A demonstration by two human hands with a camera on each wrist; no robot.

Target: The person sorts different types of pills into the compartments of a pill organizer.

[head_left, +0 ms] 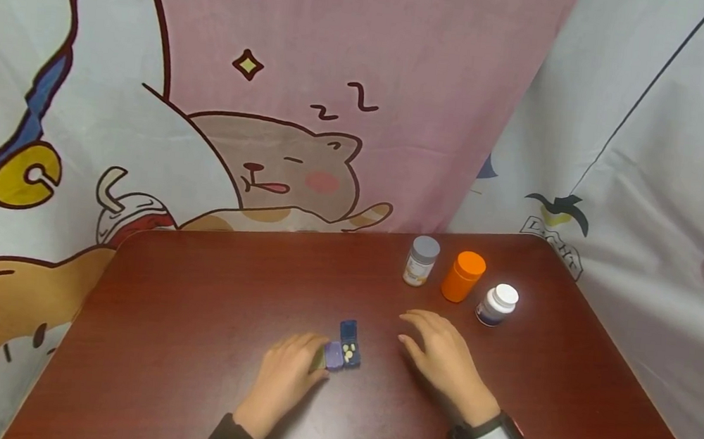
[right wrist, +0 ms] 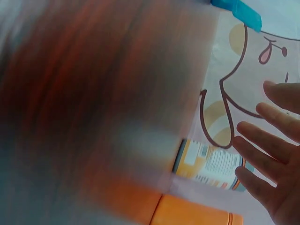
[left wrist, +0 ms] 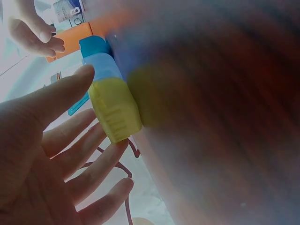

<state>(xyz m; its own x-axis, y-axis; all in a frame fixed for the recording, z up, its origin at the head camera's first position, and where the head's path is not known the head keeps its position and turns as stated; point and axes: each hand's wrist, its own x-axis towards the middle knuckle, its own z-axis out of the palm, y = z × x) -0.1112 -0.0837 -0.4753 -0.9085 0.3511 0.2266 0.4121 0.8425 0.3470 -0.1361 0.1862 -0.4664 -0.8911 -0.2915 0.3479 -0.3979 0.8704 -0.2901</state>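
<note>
A small pill organizer [head_left: 334,355] lies on the table with yellow, purple and blue compartments in a row. Its blue end has the lid [head_left: 348,330] flipped up, and several pale pills [head_left: 348,351] sit inside. My left hand [head_left: 287,376] holds the organizer by its yellow end [left wrist: 115,108], thumb on one side and fingers on the other. To the right, my right hand [head_left: 443,355] hovers over the table, fingers spread and loosely bent, holding nothing. In the right wrist view its fingers [right wrist: 262,154] overlap the grey-lidded bottle behind.
Three bottles stand at the back right of the table [head_left: 224,292]: one with a grey lid [head_left: 421,261], an orange one [head_left: 464,277] and a white one [head_left: 497,305]. A cartoon-printed cloth [head_left: 400,111] hangs behind the table.
</note>
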